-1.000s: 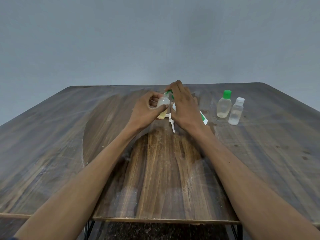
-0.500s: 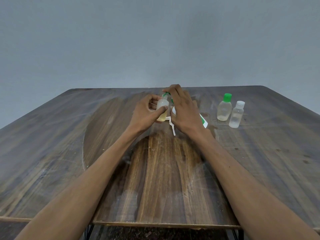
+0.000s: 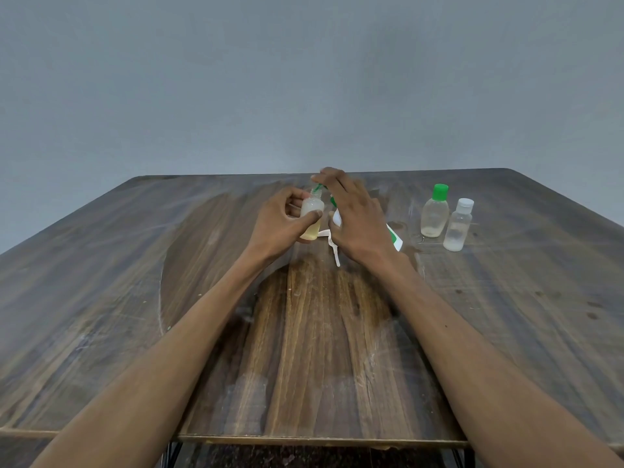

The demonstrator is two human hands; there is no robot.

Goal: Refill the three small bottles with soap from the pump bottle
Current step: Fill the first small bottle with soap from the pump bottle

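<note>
My left hand (image 3: 280, 224) grips a small open bottle (image 3: 312, 217) with a little yellow soap at its bottom, holding it upright just above the table. My right hand (image 3: 351, 214) rests on top of the pump bottle (image 3: 393, 238), fingers laid over its green pump head (image 3: 318, 188), whose nozzle sits over the small bottle's mouth. Most of the white and green pump bottle is hidden behind that hand. Two more small bottles stand to the right: one with a green cap (image 3: 435, 211) and one with a white cap (image 3: 459, 224).
A small white cap or strip (image 3: 332, 244) lies on the wooden table (image 3: 320, 349) below the hands. The table's front edge (image 3: 320, 440) runs near the bottom of the view. A plain grey wall stands behind.
The view has tilted, so everything sits lower in frame. My right hand has lifted slightly on the pump head, and the soap level in the held bottle looks about the same.
</note>
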